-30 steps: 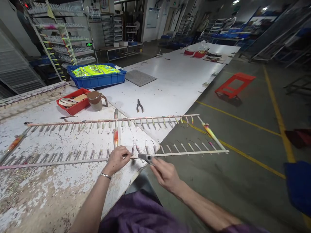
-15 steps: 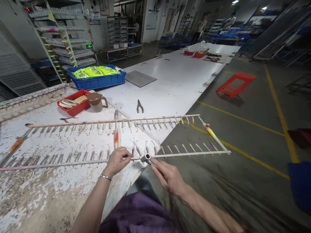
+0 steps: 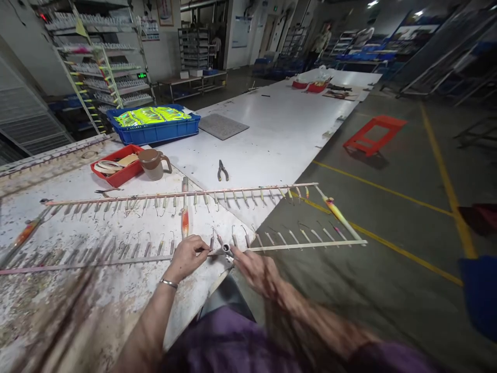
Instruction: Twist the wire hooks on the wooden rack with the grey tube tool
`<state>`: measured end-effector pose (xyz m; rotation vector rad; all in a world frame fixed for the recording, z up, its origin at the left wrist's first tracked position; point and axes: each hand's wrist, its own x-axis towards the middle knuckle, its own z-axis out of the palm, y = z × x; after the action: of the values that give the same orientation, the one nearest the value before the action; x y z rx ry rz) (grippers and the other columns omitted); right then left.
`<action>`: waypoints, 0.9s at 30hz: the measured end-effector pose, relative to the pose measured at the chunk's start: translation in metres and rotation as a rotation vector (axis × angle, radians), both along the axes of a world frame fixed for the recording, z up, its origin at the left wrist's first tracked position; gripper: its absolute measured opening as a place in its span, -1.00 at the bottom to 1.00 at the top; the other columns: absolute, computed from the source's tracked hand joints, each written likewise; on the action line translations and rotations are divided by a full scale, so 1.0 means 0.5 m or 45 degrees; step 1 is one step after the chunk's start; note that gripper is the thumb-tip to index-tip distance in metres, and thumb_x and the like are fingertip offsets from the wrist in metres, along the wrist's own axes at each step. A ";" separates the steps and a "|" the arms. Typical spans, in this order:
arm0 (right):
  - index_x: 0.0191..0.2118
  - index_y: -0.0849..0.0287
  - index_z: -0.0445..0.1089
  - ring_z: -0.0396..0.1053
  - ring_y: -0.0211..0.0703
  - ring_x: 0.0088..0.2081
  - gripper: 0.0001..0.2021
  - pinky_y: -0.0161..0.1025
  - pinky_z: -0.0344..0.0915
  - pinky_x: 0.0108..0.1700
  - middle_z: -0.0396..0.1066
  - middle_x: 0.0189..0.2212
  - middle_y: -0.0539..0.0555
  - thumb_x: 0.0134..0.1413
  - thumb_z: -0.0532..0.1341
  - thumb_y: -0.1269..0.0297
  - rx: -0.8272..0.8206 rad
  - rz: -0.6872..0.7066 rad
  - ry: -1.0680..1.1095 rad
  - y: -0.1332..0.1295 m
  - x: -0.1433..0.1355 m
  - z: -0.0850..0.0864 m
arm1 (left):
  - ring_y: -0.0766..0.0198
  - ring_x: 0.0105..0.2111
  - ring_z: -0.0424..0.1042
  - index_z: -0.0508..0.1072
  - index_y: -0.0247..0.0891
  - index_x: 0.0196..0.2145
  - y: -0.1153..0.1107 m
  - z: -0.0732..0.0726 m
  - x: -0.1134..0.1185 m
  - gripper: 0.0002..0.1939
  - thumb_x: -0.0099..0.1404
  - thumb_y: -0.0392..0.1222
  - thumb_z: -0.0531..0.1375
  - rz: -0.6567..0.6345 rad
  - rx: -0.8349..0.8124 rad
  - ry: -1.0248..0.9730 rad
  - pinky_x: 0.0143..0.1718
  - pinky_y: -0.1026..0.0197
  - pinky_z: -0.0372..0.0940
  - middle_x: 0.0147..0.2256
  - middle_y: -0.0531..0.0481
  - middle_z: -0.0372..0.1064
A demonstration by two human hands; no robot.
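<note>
The work in hand looks like close handling along the near rail [image 3: 306,246] of a long rack, just where the 2 hands meet over the corner of the tabletop [image 3: 272,134]. The left hand [image 3: 188,259] has its thumb and fingers pinched together at that rail, beside a short upright piece [image 3: 212,242] with a thin hook; whether anything small sits between the fingertips is hidden, so I cannot tell. The right hand [image 3: 254,269] has its fingers closed around a metal tool [image 3: 226,249], its round hollow end turned toward the camera, beside the left fingertips and over the rail; whether it touches the rail is not clear. The rack lies partly on the tabletop, its right end reaching out past the edge above the floor [image 3: 388,290]. Rows of small hooked pieces line the near rail and the far rail [image 3: 155,195], and 3 crosspieces with orange or yellow bodies join the 2 rails. In my judgement, any further move of the tool calls for a steady left pinch, fingertips clear of the metal end and a light touch among the hooks, since the overhanging end could rock. Beyond the far rail, the pliers [image 3: 222,171] lie with handles spread
</note>
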<state>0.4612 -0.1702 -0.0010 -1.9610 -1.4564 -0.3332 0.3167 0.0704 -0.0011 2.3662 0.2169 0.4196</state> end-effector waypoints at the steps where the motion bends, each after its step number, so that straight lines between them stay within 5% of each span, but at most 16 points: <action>1: 0.26 0.09 0.54 0.44 -0.20 -0.52 -0.62 -0.38 0.35 -0.48 0.50 -0.48 0.05 0.55 0.09 0.20 -0.006 -0.013 -0.016 0.003 0.001 -0.002 | 0.19 -0.29 0.51 0.64 -0.18 -0.34 0.000 -0.001 0.000 -0.82 0.34 -0.34 0.23 0.000 0.002 0.002 -0.20 0.16 0.34 -0.38 0.00 0.54; 7: 0.40 0.18 0.39 0.53 -0.14 -0.41 -0.56 -0.30 0.47 -0.34 0.59 -0.35 0.11 0.54 0.09 0.30 0.086 0.017 -0.058 -0.002 -0.006 -0.007 | 0.20 -0.28 0.51 0.65 -0.18 -0.33 0.002 -0.005 -0.001 -0.83 0.36 -0.33 0.25 -0.002 0.007 0.007 -0.20 0.19 0.33 -0.38 -0.01 0.53; 13: 0.35 0.17 0.45 0.53 -0.16 -0.47 -0.59 -0.34 0.47 -0.42 0.60 -0.42 0.10 0.54 0.10 0.29 0.034 -0.026 -0.004 0.005 -0.002 -0.015 | 0.19 -0.26 0.52 0.64 -0.20 -0.31 0.003 0.001 -0.002 -0.83 0.38 -0.36 0.25 -0.019 0.004 0.025 -0.18 0.17 0.32 -0.35 -0.01 0.54; 24: 0.38 0.07 0.41 0.69 -0.01 -0.22 -0.55 -0.18 0.66 -0.15 0.71 -0.09 0.19 0.47 0.19 0.35 0.241 0.008 0.222 -0.009 -0.017 0.017 | 0.15 -0.23 0.51 0.59 -0.18 -0.30 -0.006 -0.002 0.004 -0.81 0.44 -0.34 0.21 -0.001 0.142 0.071 -0.11 0.11 0.33 -0.32 -0.02 0.57; 27: 0.41 0.06 0.36 0.66 -0.04 -0.27 -0.52 -0.20 0.63 -0.20 0.69 -0.15 0.18 0.46 0.18 0.38 0.314 0.077 0.176 -0.012 -0.019 0.031 | 0.15 -0.23 0.51 0.59 -0.18 -0.32 -0.005 -0.007 0.005 -0.81 0.44 -0.32 0.22 0.004 0.151 0.065 -0.10 0.10 0.33 -0.33 -0.02 0.56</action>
<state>0.4518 -0.1761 0.0145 -1.7059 -1.3164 -0.3270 0.3194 0.0679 -0.0049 2.4952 0.2255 0.3829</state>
